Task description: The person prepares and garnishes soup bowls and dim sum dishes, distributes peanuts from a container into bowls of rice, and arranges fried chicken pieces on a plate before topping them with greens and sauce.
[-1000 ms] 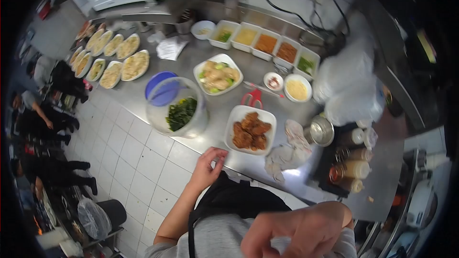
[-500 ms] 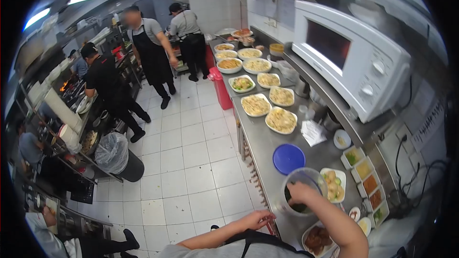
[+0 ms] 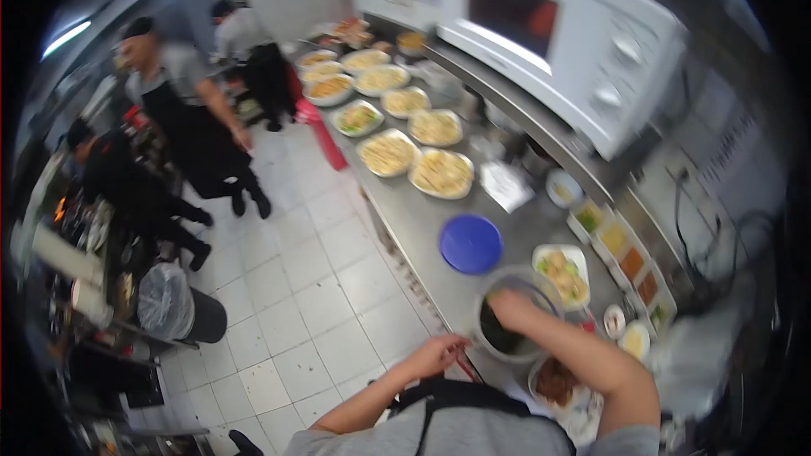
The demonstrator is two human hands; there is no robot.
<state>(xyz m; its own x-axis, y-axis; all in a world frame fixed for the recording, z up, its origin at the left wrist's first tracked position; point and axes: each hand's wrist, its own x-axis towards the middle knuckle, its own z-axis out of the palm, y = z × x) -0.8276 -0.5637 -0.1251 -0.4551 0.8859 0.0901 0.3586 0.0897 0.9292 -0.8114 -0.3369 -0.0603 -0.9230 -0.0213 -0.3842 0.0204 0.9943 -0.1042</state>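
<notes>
My right hand (image 3: 512, 311) reaches down into a round clear plastic tub (image 3: 541, 285) that holds something dark green. Its fingertips are hidden inside, so I cannot tell whether they grip anything. At the counter's front edge, just left of the tub, my left hand (image 3: 441, 354) has loosely bent fingers and nothing visible in it. A round blue lid (image 3: 470, 244) lies flat beyond the tub. To the tub's right is a white dish (image 3: 563, 277) of pale round pieces on greens. Partly behind my right forearm sits a dish of brown glazed food (image 3: 555, 382).
Several white dishes of noodles or rice (image 3: 441, 173) line the steel counter (image 3: 405, 218). A microwave (image 3: 557, 42) stands on a shelf above. Small topping tubs (image 3: 632, 263) sit along the wall. Across the tiled floor are a bin (image 3: 208, 317) and several people, one in a black apron (image 3: 187, 131).
My view has turned toward the right, so the counter appears further left. My right hand stays in the tub, apparently deeper. The aproned person has shifted; my left hand remains by the counter edge.
</notes>
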